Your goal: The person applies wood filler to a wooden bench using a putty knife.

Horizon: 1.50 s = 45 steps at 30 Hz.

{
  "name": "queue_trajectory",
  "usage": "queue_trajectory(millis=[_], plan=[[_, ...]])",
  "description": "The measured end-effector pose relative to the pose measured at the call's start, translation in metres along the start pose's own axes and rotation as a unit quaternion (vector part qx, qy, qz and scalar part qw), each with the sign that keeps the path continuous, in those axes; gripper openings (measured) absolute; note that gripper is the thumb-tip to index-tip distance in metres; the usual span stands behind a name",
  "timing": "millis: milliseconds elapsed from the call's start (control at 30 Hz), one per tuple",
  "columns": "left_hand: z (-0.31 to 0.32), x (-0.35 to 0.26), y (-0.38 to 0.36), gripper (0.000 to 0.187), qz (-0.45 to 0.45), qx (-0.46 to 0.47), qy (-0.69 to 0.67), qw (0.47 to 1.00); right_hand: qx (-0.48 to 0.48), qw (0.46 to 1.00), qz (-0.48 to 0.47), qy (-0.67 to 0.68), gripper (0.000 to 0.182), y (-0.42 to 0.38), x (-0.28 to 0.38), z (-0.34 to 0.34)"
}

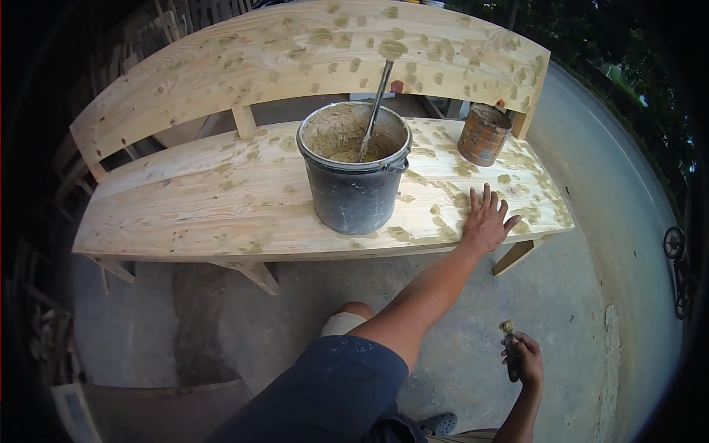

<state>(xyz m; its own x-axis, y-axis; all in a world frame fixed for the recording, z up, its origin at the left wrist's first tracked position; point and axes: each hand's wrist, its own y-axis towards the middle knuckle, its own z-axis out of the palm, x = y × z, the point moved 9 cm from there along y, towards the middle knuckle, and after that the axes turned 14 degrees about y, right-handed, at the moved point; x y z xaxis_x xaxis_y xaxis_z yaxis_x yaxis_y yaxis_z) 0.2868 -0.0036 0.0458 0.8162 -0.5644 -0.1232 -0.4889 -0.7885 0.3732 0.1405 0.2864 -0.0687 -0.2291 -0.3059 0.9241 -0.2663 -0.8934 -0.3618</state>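
Note:
My left hand lies with fingers spread on the right part of a wooden bench seat, holding nothing. Lower right, over the concrete floor, my right hand is closed around a putty knife with tan filler on its tip. A dark bucket of filler stands mid-seat, a stick leaning in it. Behind my left hand is a rusty can. Patches of filler dot the seat and the curved backrest.
The bench legs rest on a concrete floor. A road runs along the right, with a wheeled object at the far edge. Wood pieces are stacked at left, and a panel lies at the lower left.

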Motion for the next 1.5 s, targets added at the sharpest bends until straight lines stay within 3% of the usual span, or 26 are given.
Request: queue_trajectory(millis=[167, 400, 467, 533, 600, 633, 667, 733, 767, 833, 900, 967, 1000, 1133, 1200, 1267, 1300, 1400, 1467, 1500], plan=[[-0.002, -0.001, -0.002, 0.075, -0.002, -0.001, 0.004, 1.0, -0.011, 0.996, 0.059, 0.073, 0.02, -0.017, -0.089, -0.005], [-0.007, 0.0, -0.006, 0.073, 0.0, 0.009, -0.016, 1.0, -0.013, 0.991, 0.071, 0.112, 0.02, -0.008, -0.106, 0.007], [-0.007, 0.0, -0.008, 0.074, 0.014, 0.012, -0.082, 0.996, -0.002, 0.991, 0.083, 0.108, 0.021, -0.006, -0.111, 0.012], [-0.007, 0.007, -0.009, 0.067, -0.012, -0.024, -0.111, 0.994, 0.002, 0.987, 0.091, 0.134, 0.022, -0.007, -0.115, 0.017], [-0.02, 0.008, -0.013, 0.054, 0.03, -0.102, -0.189, 0.976, 0.007, 0.988, 0.094, 0.126, 0.022, -0.007, -0.117, 0.022], [-0.034, 0.012, -0.022, 0.04, 0.038, -0.209, -0.205, 0.955, 0.005, 0.988, 0.088, 0.129, 0.022, -0.005, -0.117, 0.023], [-0.026, 0.017, -0.029, 0.04, 0.026, -0.209, -0.204, 0.956, 0.01, 0.988, 0.095, 0.121, 0.022, -0.003, -0.119, 0.025], [-0.052, 0.009, -0.07, 0.033, 0.13, -0.238, -0.264, 0.925, 0.003, 0.989, 0.088, 0.118, 0.023, -0.002, -0.12, 0.026], [-0.066, 0.011, -0.1, 0.028, 0.146, -0.266, -0.29, 0.908, 0.006, 0.989, 0.097, 0.114, 0.023, -0.003, -0.121, 0.031], [-0.082, 0.024, -0.162, 0.021, 0.163, -0.188, -0.378, 0.892, 0.013, 0.989, 0.092, 0.113, 0.024, -0.008, -0.114, 0.042], [-0.086, 0.055, -0.227, 0.016, 0.153, -0.194, -0.357, 0.901, 0.014, 0.989, 0.103, 0.104, 0.024, -0.014, -0.113, 0.047], [-0.092, 0.104, -0.282, 0.037, 0.092, -0.187, -0.27, 0.94, 0.02, 0.99, 0.105, 0.095, 0.025, -0.014, -0.103, 0.056], [-0.109, 0.135, -0.307, 0.044, 0.038, -0.252, -0.27, 0.929, 0.032, 0.989, 0.1, 0.103, 0.026, -0.016, -0.096, 0.065], [-0.177, 0.26, -0.401, 0.039, -0.163, -0.352, -0.09, 0.917, 0.105, 0.987, 0.078, 0.09, 0.025, -0.022, -0.048, 0.129], [-0.232, 0.331, -0.45, 0.032, -0.262, -0.449, 0.01, 0.854, 0.138, 0.986, 0.079, 0.059, 0.027, -0.022, -0.018, 0.175], [-0.272, 0.409, -0.504, 0.022, -0.399, -0.529, 0.018, 0.749, 0.225, 0.973, 0.055, -0.004, 0.032, -0.025, 0.015, 0.238], [-0.289, 0.446, -0.524, 0.018, -0.391, -0.572, 0.069, 0.718, 0.256, 0.965, 0.041, -0.032, 0.034, -0.026, 0.031, 0.268], [-0.324, 0.539, -0.557, 0.023, -0.473, -0.542, 0.104, 0.687, 0.347, 0.933, 0.01, -0.099, 0.039, -0.035, 0.073, 0.365], [-0.327, 0.583, -0.555, 0.034, -0.551, -0.367, 0.183, 0.727, 0.373, 0.918, -0.01, -0.132, 0.04, -0.039, 0.09, 0.422], [-0.326, 0.599, -0.56, 0.034, -0.553, -0.369, 0.18, 0.725, 0.39, 0.909, -0.023, -0.142, 0.04, -0.045, 0.096, 0.451]])
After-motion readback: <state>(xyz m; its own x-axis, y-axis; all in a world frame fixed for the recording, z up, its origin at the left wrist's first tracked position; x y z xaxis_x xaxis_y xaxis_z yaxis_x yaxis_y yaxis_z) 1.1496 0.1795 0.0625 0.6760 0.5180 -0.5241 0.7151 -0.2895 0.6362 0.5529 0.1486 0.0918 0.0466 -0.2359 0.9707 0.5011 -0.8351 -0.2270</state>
